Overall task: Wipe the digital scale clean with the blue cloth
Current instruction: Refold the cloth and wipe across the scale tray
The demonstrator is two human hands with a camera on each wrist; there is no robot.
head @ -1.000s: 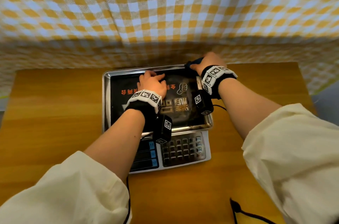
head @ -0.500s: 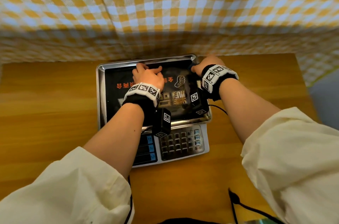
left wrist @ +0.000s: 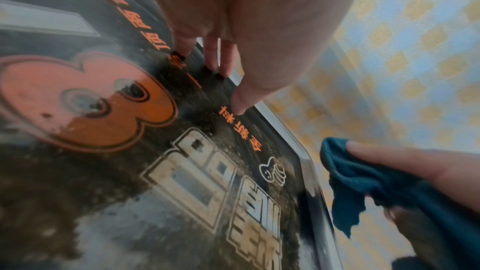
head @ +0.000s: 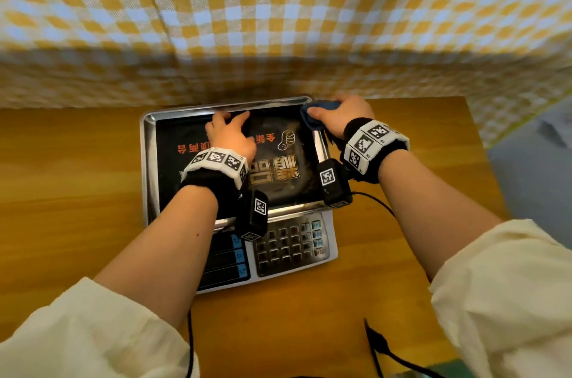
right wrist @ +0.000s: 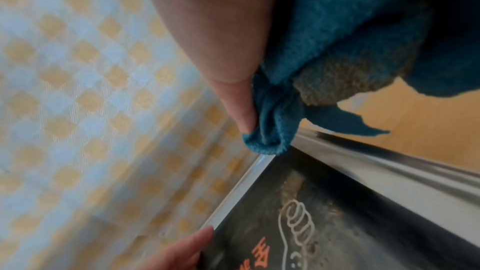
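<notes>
The digital scale (head: 291, 249) stands on a wooden table, its steel pan (head: 148, 167) covered by a black printed sheet smeared with brownish grime (left wrist: 78, 182). My left hand (head: 232, 130) lies on the sheet near the pan's far edge, its straight fingers (left wrist: 240, 102) pressing down. My right hand (head: 339, 114) grips the bunched blue cloth (head: 312, 113) at the pan's far right corner. The cloth (right wrist: 265, 143) touches the rim there, with my thumb (right wrist: 239, 110) pressed against it. A loose tail of the cloth (left wrist: 345, 208) hangs beside the pan's right edge.
A yellow and blue checked curtain (head: 278, 21) hangs right behind the scale. The keypad (head: 289, 244) and displays (head: 226, 257) face me. Black cables (head: 376, 202) trail over the wooden table (head: 71, 192) to the right and near its front edge.
The right hand with the cloth has made small moves around the pan's far right corner. The left hand has stayed pressed on the sheet. The head view has shifted a little.
</notes>
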